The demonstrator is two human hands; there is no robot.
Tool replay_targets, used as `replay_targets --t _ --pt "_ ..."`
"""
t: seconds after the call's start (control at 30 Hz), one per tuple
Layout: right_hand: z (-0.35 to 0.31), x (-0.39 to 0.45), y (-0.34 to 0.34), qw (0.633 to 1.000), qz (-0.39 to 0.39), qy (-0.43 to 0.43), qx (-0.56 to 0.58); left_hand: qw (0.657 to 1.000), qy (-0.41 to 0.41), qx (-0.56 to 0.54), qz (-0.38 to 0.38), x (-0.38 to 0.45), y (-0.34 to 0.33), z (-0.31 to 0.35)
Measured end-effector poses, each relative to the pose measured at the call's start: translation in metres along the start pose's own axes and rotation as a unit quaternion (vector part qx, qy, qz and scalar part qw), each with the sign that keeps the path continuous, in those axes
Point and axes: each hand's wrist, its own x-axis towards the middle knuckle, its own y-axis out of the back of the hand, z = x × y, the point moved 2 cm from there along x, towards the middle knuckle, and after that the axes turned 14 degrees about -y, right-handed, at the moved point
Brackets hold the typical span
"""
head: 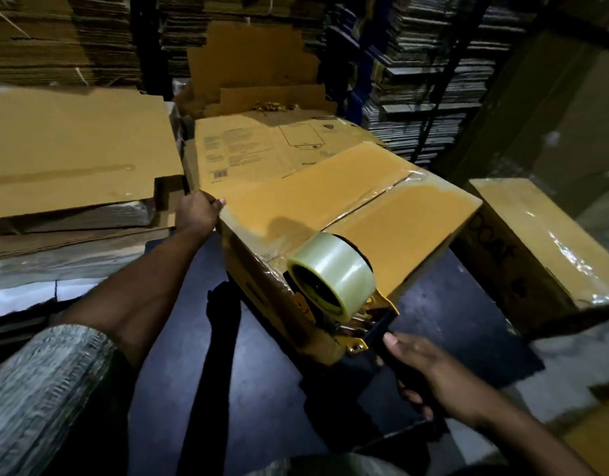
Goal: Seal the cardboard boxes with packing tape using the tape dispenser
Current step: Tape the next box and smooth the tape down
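Dim warehouse aisle, flattened cartons stacked along the top of the frame. At lower right, the right hand (430,372) curls round the dark handle of a tape dispenser (334,286), its clear roll resting at the near top edge of a cardboard box (330,201) in the centre. At centre left, the left hand (196,214) grips the box's left corner. If that steadying grip slips, the tape may wrinkle or wander off the seam. Flaps are closed, so contents are hidden. A second box (536,249) at right, seemingly already taped, is also shut.
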Motion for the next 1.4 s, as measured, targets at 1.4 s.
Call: replay_targets --t 1.4 --pt "0.028 0.008 0.009 0.997 0.036 -0.02 0.06 0.897 0.064 -0.421 0.119 -0.052 -0.139 0.065"
